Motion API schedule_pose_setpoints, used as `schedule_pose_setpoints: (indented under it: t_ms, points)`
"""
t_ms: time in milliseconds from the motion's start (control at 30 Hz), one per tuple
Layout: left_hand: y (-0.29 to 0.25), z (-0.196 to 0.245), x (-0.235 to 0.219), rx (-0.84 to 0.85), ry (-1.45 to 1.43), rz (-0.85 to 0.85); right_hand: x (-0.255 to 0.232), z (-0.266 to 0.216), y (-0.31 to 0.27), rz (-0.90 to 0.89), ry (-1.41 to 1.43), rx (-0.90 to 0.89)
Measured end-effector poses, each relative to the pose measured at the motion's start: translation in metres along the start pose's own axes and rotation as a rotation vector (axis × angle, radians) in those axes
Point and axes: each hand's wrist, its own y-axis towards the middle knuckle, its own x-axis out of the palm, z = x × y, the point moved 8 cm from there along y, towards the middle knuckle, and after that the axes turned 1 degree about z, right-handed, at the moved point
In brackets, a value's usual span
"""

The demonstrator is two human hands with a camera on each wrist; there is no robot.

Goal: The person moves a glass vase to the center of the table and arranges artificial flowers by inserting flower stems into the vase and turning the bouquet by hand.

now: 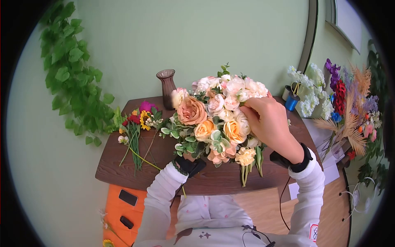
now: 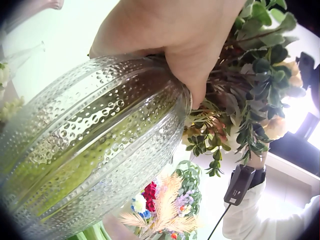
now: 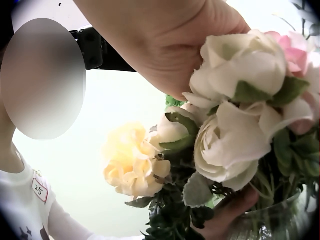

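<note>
A full bouquet [image 1: 216, 111] of artificial peach, yellow and white flowers stands in a dimpled clear glass vase [image 2: 95, 135]. Green stems show through its wall. My left hand [image 2: 170, 30] grips the vase round its neck, just under the leaves; in the head view the blooms hide most of that hand. At the right side of the bouquet, my right hand [image 1: 267, 121] has bent fingers at a white flower [image 3: 240, 65], pinching it among the other blooms. Its fingertips are partly hidden. A pale yellow carnation [image 1: 245, 157] hangs over the bouquet's near side.
Loose flowers [image 1: 138, 127] lie on the left of the brown table [image 1: 123, 168], a brown glass vase [image 1: 166, 88] behind them. At the right are a blue spool [image 1: 291, 101] and more flowers [image 1: 345, 103]. A phone [image 1: 128, 197] lies on orange cloth below the table's edge.
</note>
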Motion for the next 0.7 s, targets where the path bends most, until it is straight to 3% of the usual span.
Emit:
schedule_pose_setpoints:
  t_ms: [267,333,367,567,700]
  points:
    - [-0.010,-0.002,0.008,0.037,0.105,0.053,-0.010,-0.003,-0.002,0.009,0.070,0.026]
    - [-0.012,-0.002,0.013,0.046,0.131,0.069,-0.030,-0.020,-0.003,0.244,0.044,-0.116]
    - [-0.034,-0.001,0.003,0.050,0.145,0.074,-0.026,-0.020,-0.003,0.168,0.064,-0.157]
    - [-0.024,-0.005,0.008,0.079,0.224,0.091,-0.014,-0.002,-0.012,0.034,-0.020,-0.157]
    - [0.019,-0.001,0.010,0.103,0.283,0.093,-0.016,0.009,-0.018,0.017,0.078,-0.113]
